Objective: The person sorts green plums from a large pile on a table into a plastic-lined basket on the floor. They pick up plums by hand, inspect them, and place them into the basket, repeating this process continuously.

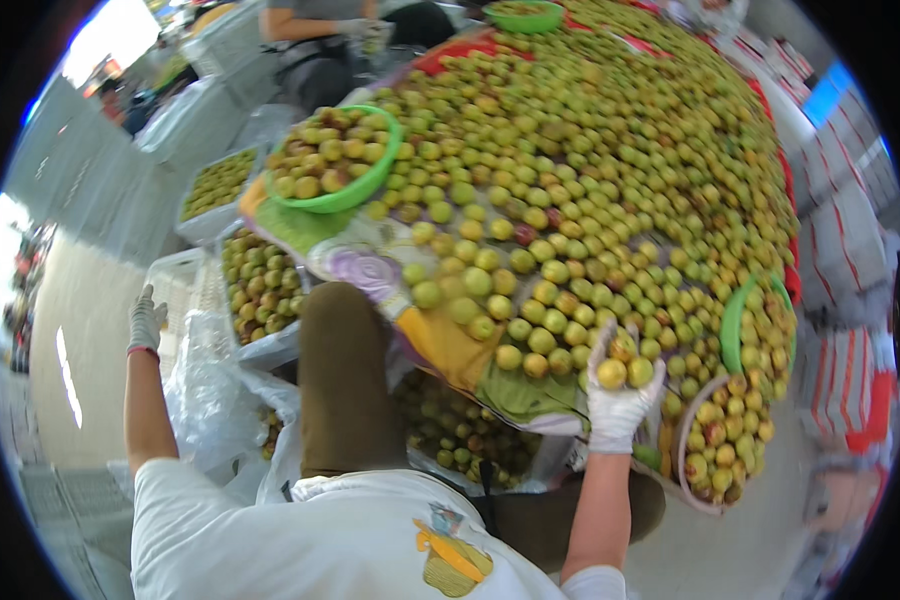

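Note:
My right hand (pixel 621 401), in a white glove, is turned palm up at the near edge of the heap. Cupped in its fingers are a few round yellow-green fruits (pixel 612 373), possibly plums. A wide heap of the same fruits (pixel 592 165), some blushed red, spreads over a patterned cloth (pixel 442 337). Out to the left, my gloved left hand (pixel 147 322) reaches beside a white plastic crate (pixel 176 281), fingers apart and nothing in them. Whether it touches the crate I cannot tell.
Green basins of fruit stand at the left (pixel 337 191) and right (pixel 733 322); a pinkish basket (pixel 694 480) is nearer right. A lined fruit crate (pixel 262 289) and clear plastic bags (pixel 210 397) flank my knee. Another person (pixel 319 45) sits beyond. Striped boxes (pixel 836 382) line the right.

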The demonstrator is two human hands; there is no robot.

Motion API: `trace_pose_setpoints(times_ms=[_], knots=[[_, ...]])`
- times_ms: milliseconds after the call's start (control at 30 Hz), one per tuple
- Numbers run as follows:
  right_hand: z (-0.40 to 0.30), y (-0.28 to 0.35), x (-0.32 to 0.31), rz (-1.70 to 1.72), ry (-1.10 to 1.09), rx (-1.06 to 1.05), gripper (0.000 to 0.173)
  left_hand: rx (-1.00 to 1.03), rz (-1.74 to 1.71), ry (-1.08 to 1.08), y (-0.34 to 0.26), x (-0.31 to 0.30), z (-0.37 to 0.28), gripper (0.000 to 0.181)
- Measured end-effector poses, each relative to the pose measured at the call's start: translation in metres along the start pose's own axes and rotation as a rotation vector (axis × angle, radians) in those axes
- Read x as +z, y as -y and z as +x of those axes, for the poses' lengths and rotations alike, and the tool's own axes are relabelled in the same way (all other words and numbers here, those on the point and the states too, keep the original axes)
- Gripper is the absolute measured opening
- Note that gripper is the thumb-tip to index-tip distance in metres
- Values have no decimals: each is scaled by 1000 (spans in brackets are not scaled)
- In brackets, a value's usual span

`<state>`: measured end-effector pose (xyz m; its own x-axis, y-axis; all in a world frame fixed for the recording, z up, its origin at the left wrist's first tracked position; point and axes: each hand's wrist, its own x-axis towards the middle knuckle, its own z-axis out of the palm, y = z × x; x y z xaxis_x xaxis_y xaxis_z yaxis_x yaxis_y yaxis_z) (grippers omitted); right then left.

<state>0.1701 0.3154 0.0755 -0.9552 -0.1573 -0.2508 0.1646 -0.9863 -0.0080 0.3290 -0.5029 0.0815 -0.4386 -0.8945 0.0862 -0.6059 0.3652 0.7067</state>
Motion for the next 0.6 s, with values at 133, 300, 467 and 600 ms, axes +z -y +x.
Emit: trace_pose_setpoints(times_ms=[133,300,467,600], knots=[[11,14,1,67,63,-23,64,217,-260,251,-73,93,-21,39],[7,48,12,64,40,-277,62,1160,-96,596,-301,225,-259,37],[1,58,15,65,62,-353,64,1417,-127,923,-403,335,-392,44],[2,56,18,78,73,-344,66,1588,15,974,-444,392,-484,57]])
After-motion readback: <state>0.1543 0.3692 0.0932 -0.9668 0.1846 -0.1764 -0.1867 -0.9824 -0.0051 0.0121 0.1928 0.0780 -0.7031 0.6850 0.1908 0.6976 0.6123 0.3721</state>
